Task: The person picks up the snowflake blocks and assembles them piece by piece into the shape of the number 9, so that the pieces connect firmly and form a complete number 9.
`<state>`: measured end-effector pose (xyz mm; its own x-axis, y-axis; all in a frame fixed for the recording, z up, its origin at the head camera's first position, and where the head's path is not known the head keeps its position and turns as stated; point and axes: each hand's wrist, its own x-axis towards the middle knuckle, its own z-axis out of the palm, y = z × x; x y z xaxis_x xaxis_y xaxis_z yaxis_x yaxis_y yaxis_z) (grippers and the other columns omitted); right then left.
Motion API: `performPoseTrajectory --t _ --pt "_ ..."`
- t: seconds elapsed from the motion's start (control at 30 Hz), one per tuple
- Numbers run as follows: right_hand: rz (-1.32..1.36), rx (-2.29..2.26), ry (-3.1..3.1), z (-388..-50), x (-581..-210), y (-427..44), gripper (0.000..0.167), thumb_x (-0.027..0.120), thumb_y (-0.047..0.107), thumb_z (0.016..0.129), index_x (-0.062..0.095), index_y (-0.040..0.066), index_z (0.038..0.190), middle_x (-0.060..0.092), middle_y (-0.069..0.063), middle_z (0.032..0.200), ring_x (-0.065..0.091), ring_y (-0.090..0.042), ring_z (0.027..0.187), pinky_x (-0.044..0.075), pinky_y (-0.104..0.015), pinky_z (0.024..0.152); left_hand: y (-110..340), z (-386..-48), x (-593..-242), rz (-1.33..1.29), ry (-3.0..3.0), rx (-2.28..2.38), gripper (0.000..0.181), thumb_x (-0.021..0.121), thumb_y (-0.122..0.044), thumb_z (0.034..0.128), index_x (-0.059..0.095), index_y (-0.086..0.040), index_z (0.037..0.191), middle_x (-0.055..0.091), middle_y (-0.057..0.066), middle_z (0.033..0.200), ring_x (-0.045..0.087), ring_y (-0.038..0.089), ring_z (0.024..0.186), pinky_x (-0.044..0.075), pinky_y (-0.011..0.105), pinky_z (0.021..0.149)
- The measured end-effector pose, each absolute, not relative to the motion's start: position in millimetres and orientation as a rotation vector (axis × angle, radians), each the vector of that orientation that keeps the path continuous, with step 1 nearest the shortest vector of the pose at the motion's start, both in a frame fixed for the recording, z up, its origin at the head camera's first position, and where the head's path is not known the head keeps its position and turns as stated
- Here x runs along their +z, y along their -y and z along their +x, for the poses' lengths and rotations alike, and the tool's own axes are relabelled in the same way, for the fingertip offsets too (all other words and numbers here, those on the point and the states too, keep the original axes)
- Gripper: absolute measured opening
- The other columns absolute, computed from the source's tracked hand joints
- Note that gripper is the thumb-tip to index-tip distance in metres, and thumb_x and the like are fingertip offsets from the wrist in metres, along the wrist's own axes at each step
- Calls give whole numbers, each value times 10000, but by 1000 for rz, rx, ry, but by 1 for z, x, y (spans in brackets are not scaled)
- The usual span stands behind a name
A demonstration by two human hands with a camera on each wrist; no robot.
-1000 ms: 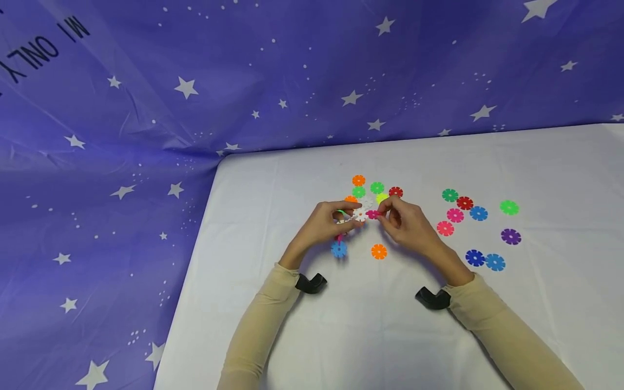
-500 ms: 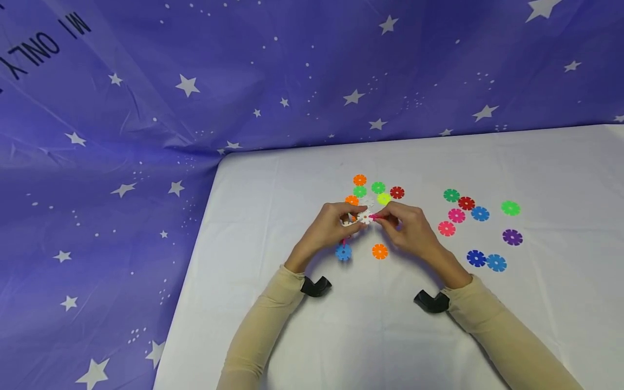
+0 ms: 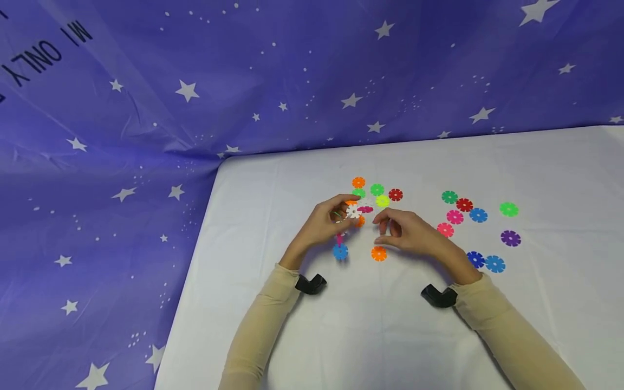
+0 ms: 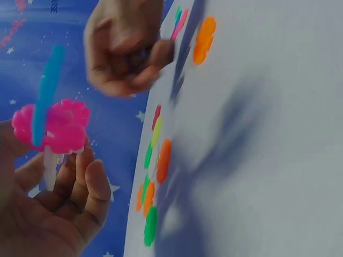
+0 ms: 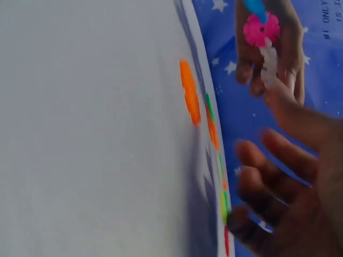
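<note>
My left hand [image 3: 325, 223] holds a joined cluster of notched plastic snowflake discs above the table. A white disc [image 3: 353, 211] sits between its thumb and fingers, and a pink disc [image 3: 365, 209] seen edge-on juts from its right side. From the lower part of the cluster hang another pink disc [image 4: 64, 126] and a blue disc [image 3: 340, 252]. The hand hides some of the cluster. To the right, my right hand [image 3: 409, 233] is apart from the cluster, thumb and fingers spread with nothing between them. An orange disc [image 3: 378, 253] lies below its fingertips.
Behind the hands lie several loose discs, including an orange disc [image 3: 358, 182], a yellow disc [image 3: 382, 201] and a red disc [image 3: 395, 194]. More are scattered at right, among them a purple disc [image 3: 511, 238]. A starry blue curtain [image 3: 292, 70] borders the white table [image 3: 361, 336].
My right hand pinched a pink disc against the white one earlier; it has let go and drawn back slightly. The pink disc stays on the cluster, which shifts a little left.
</note>
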<state>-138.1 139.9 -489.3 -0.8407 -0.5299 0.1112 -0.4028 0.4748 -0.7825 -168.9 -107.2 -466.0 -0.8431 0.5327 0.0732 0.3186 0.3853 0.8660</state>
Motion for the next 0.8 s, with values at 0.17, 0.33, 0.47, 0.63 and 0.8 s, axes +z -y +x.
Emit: performPoseTrajectory --t 0.17,0.33,0.47,0.63,0.8 --pt "-980 -981 -2564 -131 -492 -133 478 885 301 709 654 124 1088 579 13 992 515 -157 938 455 -337 845 115 -168 -462 766 -2374 1436 426 728 -140 887 635 -123 1303 660 70 1149 564 181 868 476 253 739" --pt "-1069 -895 -2579 -125 -492 -126 374 885 266 706 666 139 981 538 18 973 484 -156 952 426 -359 848 115 -167 -461 800 -2410 1356 411 747 -155 874 665 -175 1276 686 -1 1206 542 135 867 455 207 717" --pt "-1030 -875 -2599 -126 -493 -128 299 860 235 745 658 143 945 537 27 960 484 -130 906 455 -333 823 115 -167 -463 824 -2416 1345 410 754 -149 866 671 -160 1268 700 32 1148 541 136 840 451 206 697" --pt "-957 -811 -2701 -129 -494 -134 362 874 272 730 659 117 978 541 7 975 502 -172 949 485 -373 857 114 -167 -463 863 -2434 1290 412 758 -118 858 667 -120 1260 694 56 1158 561 144 813 494 237 730" --pt "-931 -773 -2745 -131 -493 -137 346 872 271 733 644 125 947 533 15 946 498 -156 895 490 -343 803 112 -166 -461 888 -2476 1210 433 763 -88 846 658 -90 1267 691 79 1165 579 154 809 519 263 745"
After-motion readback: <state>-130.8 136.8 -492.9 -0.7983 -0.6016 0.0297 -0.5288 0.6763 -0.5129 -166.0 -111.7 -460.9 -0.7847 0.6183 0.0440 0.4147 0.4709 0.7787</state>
